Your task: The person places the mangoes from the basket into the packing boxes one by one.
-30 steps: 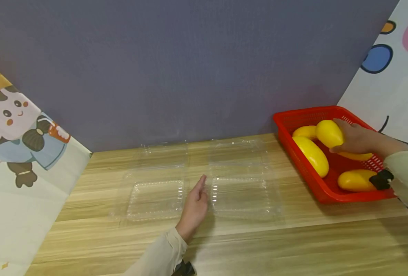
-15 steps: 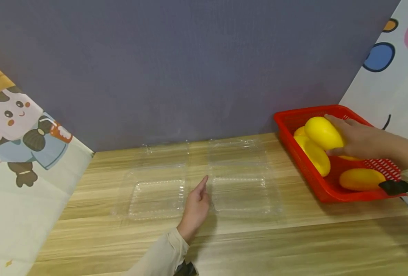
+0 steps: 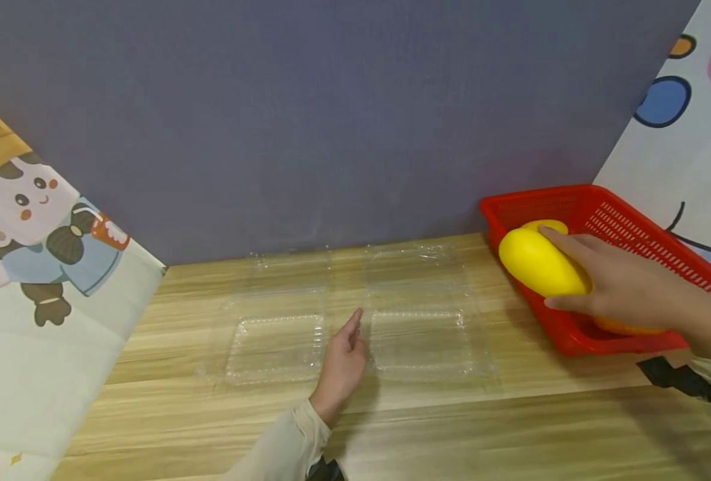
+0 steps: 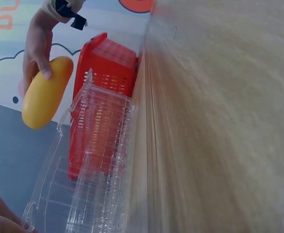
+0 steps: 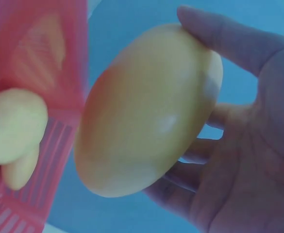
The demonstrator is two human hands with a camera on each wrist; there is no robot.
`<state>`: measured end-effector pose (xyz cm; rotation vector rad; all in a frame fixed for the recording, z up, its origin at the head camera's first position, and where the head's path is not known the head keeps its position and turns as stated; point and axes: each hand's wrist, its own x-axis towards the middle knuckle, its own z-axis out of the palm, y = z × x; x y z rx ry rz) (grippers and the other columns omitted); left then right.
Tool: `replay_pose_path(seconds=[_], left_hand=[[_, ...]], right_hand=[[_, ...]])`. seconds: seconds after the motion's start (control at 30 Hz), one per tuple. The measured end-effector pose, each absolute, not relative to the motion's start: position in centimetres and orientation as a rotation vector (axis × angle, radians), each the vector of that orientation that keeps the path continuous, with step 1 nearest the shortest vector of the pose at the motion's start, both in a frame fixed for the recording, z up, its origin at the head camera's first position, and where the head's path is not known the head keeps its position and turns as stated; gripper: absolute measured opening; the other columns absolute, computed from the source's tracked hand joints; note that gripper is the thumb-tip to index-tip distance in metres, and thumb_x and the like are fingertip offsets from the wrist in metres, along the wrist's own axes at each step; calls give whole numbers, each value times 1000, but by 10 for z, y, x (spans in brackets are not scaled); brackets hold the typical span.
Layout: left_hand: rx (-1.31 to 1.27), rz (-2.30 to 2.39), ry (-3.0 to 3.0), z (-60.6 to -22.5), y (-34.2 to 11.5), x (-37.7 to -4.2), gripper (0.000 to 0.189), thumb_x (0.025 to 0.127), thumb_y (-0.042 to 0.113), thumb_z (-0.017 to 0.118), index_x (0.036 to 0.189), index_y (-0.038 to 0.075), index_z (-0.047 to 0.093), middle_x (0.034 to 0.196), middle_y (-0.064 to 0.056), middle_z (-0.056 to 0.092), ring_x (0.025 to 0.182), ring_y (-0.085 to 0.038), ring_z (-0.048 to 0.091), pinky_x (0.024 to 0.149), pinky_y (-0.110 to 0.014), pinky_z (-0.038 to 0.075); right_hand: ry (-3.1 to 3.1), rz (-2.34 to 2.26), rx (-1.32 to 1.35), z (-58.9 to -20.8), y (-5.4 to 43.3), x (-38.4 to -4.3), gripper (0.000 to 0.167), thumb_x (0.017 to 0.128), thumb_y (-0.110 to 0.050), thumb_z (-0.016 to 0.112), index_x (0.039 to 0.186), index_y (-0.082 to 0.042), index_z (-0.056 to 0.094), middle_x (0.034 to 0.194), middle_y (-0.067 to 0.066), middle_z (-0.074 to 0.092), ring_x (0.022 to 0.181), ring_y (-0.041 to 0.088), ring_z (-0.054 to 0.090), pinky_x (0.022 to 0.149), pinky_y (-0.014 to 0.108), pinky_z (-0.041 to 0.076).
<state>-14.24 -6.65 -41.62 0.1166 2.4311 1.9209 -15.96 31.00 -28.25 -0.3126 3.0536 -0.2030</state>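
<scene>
Yellow fruit (image 3: 536,262) — gripped wide in right hand (image 3: 626,284), left hand (image 3: 341,364) straight-fingered

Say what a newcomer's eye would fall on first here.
Probably the bright yellow fruit in the right grip, held up at the left edge of the red basket in the head view. The basket itself, far right, comes next. Fainter are two clear boxes, open side by side mid-table, the left grip between them.

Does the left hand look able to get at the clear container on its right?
Probably yes: the left hand seems to hold nothing and is beside that clear container, with nothing visible between them.
</scene>
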Motion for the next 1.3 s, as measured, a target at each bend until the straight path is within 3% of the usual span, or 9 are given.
replay_pose_path(seconds=[0.17, 0.27, 0.37, 0.53, 0.77, 0.97, 1.17, 1.23, 1.3], left_hand=[[102, 1897, 2466, -416, -68, -142, 55, 96, -9, 42, 150, 0, 39, 153, -26, 40, 143, -36, 38, 99, -29, 50], [106, 1895, 2470, -416, -69, -142, 54, 96, -9, 42, 150, 0, 39, 153, -26, 40, 144, -36, 38, 106, -32, 49], [117, 1908, 2457, -416, -69, -143, 55, 96, -9, 42, 150, -1, 38, 154, -25, 38, 144, -37, 37, 115, -43, 39], [119, 1891, 2471, -416, -69, -143, 55, 96, -9, 41, 150, -2, 37, 155, -24, 38, 143, -39, 38, 116, -47, 34], [76, 1869, 2486, -415, -70, -143, 55, 96, -7, 42, 151, -1, 37, 155, -24, 37, 144, -37, 37, 112, -43, 45], [89, 1887, 2489, -415, -71, -142, 55, 96, -9, 42, 150, -2, 37, 154, -24, 38, 144, -37, 36, 107, -40, 47], [65, 1891, 2504, -414, -70, -142, 53, 97, -7, 42, 150, -2, 39, 152, -25, 41, 134, -35, 50, 81, -20, 53], [50, 1909, 2484, -415, -70, -143, 53, 97, -7, 42, 150, -2, 39, 154, -23, 40, 108, -31, 63, 61, -14, 48], [48, 1928, 2460, -415, -69, -143, 52, 98, -6, 41, 150, -3, 37, 156, -21, 37, 81, -20, 60, 48, -13, 40]], right_hand=[[3069, -224, -381, -287, 291, -145, 113, 76, -73, 68, 161, -20, 16, 139, 26, 44, 96, 31, 57, 71, 49, 55], [3066, -249, -437, -292, 280, -138, 111, 75, -75, 66, 161, -24, 16, 140, 22, 46, 97, 28, 57, 69, 42, 54], [3068, -271, -500, -296, 270, -133, 109, 75, -73, 67, 160, -26, 17, 140, 18, 49, 99, 26, 56, 70, 39, 52], [3059, -315, -528, -303, 256, -129, 108, 75, -71, 69, 160, -31, 17, 142, 16, 50, 100, 25, 57, 71, 44, 55], [3010, -432, -647, -320, 236, -126, 101, 77, -75, 64, 158, -32, 23, 146, 11, 49, 107, 24, 58, 81, 49, 55], [3026, -426, -681, -331, 227, -125, 99, 78, -63, 74, 158, -34, 23, 142, 10, 52, 110, 25, 60, 82, 49, 55], [3041, -428, -661, -337, 223, -126, 100, 77, -54, 79, 158, -34, 24, 142, 9, 52, 115, 27, 59, 84, 51, 55], [3040, -432, -654, -338, 222, -127, 99, 77, -53, 79, 158, -34, 24, 143, 9, 51, 118, 28, 57, 85, 52, 55], [3042, -430, -647, -339, 221, -128, 99, 77, -52, 80, 158, -34, 24, 144, 9, 51, 121, 29, 56, 87, 53, 54]])
